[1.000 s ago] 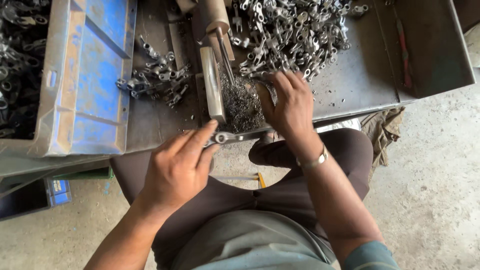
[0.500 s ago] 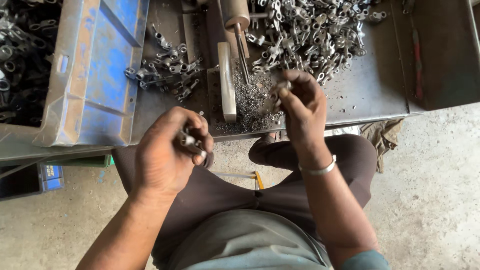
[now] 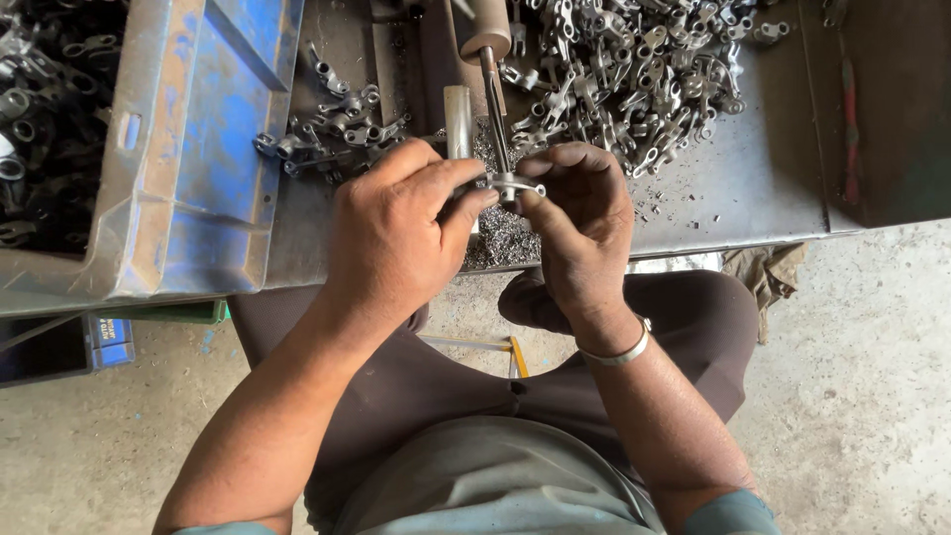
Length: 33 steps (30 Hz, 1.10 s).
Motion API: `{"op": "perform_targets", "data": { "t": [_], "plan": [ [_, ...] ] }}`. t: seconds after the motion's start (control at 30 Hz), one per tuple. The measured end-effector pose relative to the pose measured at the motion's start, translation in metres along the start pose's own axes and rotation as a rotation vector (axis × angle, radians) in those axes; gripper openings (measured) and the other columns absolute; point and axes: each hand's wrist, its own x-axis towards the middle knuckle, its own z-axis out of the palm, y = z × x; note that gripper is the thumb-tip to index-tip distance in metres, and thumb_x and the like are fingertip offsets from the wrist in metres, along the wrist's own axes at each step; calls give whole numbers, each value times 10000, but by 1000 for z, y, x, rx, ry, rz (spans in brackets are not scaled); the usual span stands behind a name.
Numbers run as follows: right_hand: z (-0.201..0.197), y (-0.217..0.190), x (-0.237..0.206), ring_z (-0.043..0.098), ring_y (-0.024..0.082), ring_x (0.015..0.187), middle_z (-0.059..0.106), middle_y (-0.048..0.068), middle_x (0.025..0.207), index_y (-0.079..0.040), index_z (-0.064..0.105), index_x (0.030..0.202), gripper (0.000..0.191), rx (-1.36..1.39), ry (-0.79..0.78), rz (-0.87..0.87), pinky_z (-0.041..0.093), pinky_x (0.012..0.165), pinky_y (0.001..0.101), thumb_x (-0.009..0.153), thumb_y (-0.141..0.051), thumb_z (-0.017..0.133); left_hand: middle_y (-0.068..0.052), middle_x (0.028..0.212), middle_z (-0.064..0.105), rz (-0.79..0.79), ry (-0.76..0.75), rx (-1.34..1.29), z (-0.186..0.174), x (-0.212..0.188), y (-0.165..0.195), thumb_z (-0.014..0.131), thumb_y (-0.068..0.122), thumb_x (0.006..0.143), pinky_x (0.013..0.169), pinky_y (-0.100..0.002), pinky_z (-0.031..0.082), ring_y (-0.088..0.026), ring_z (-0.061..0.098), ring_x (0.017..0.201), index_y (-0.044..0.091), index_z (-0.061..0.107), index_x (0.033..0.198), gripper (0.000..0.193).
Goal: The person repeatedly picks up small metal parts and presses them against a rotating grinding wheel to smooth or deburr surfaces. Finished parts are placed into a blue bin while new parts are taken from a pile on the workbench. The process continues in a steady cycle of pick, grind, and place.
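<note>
Head view
Hands: the left hand (image 3: 396, 238) and the right hand (image 3: 580, 223) meet over the near edge of the table (image 3: 733, 188), both pinched with thumb and fingertips on one small metal part (image 3: 513, 184).
Metal part: a pale grey forked piece, held between the two hands just above the table edge, at the tip of a thin steel rod (image 3: 495, 114).
Rod: it runs down from a brown cylinder (image 3: 482, 25) at the top of the view and ends right at the held part; beside it stands a flat upright metal bar (image 3: 458, 119), partly hidden by the left hand's fingers.
Shavings: a heap of metal shavings (image 3: 500, 238) lies on the table under the hands.
Right pile: a big heap of like parts (image 3: 634, 79) lies beyond the right hand.
Left pile: a smaller pile (image 3: 332, 134) lies beyond the left hand.
Crate: a blue plastic crate (image 3: 188, 149) stands left of that pile.
Wrist: a metal bangle (image 3: 619, 352) on the right wrist.
</note>
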Motion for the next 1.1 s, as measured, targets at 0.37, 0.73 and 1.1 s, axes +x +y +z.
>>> {"op": "perform_targets", "data": {
  "t": [0.37, 0.73, 1.1],
  "plan": [
    [-3, 21, 36, 452, 89, 524, 538, 12, 660, -36, 641, 876, 512, -78, -53, 317, 348, 479, 255, 1133, -438, 454, -91, 865, 705, 4, 41, -75, 12, 8, -26, 913, 181, 881, 576, -313, 505, -196, 686, 677, 29, 736, 1066, 298],
    [0, 39, 63, 448, 94, 478, 553, -7, 631, -88, 654, 931, 437, 110, -7, 394, 325, 443, 250, 1081, -443, 449, -104, 850, 707, 66, 71, -48, 14, 23, -33, 878, 169, 929, 608, -348, 518, -238, 704, 715, 49, 769, 1064, 211],
    [-41, 7, -12, 618, 127, 721, 683, 29, 823, -61, 701, 977, 309, -794, -82, -86, 496, 648, 217, 1108, -315, 583, -52, 864, 676, -60, 89, -289, -15, -54, 3, 721, 127, 1065, 634, -289, 475, -137, 627, 708, 53, 676, 1105, 95]
  ]
}}
